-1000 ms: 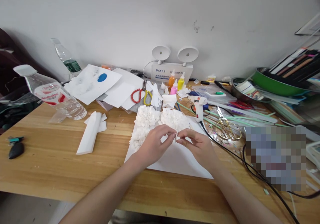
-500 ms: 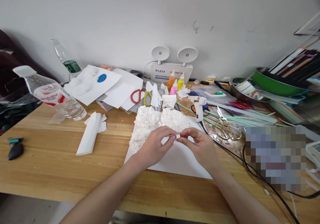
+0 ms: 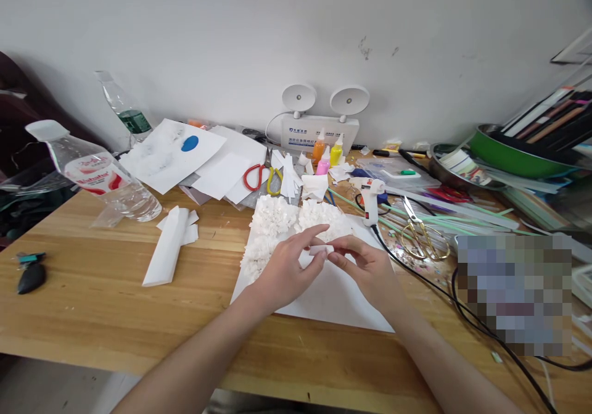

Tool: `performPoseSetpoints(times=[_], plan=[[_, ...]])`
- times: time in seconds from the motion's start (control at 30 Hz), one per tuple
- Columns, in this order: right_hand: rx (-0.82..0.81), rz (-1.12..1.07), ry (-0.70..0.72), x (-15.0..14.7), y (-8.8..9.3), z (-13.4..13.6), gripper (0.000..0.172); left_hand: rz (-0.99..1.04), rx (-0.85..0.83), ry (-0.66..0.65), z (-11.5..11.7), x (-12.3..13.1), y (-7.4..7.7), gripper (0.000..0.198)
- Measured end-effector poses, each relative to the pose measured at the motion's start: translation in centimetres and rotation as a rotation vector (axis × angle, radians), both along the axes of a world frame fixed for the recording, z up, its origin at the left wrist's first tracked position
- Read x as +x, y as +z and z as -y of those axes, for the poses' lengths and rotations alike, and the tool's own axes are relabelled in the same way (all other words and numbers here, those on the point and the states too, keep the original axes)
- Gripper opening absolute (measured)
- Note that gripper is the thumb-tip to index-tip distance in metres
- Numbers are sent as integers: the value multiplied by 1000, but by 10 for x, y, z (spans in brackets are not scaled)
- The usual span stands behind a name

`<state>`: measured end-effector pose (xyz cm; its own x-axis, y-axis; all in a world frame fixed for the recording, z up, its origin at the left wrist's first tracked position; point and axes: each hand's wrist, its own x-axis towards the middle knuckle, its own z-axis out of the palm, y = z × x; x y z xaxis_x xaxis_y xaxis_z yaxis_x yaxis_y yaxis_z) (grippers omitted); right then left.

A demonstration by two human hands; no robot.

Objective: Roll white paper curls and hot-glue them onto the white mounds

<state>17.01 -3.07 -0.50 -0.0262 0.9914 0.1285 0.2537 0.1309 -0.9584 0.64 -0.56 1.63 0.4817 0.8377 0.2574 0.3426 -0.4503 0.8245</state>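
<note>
A small white paper strip (image 3: pixel 318 250) is held between my two hands, above a white sheet (image 3: pixel 324 297). My right hand (image 3: pixel 370 269) pinches its right end between thumb and fingers. My left hand (image 3: pixel 289 269) has its thumb against the strip's left part, the index finger lifted off and another finger behind it. Fluffy clusters of white paper (image 3: pixel 274 215) lie on the sheet, just beyond and to the left of my hands; my fingers partly hide them.
A white glue gun (image 3: pixel 370 198) stands right of the sheet, its black cord running rightward. Gold-handled scissors (image 3: pixel 423 238) lie beside it. Folded white paper (image 3: pixel 166 247) and a water bottle (image 3: pixel 104 176) are at left. Small paint bottles (image 3: pixel 322 162) stand behind, near cut paper strips (image 3: pixel 290 176).
My left index finger has lifted away from the paper strip, showing more of it. My right hand keeps its pinch. The view has shifted slightly.
</note>
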Motion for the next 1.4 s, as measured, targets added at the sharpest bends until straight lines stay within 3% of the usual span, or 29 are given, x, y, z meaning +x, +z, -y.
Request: performPoseSetpoints(times=[0.27, 0.53, 1.0, 1.4], plan=[[23, -18, 27, 1, -2, 0, 11, -42, -80, 86, -2, 0, 6, 14], [8, -21, 95, 1, -1, 1, 8, -35, -81, 34, -3, 1, 1, 17], [-7, -81, 9, 3, 1, -1, 13, 22, -81, 49, -2, 2, 6, 9], [-15, -133, 120, 2, 3, 2, 7, -1, -106, 55, -2, 2, 3, 9]])
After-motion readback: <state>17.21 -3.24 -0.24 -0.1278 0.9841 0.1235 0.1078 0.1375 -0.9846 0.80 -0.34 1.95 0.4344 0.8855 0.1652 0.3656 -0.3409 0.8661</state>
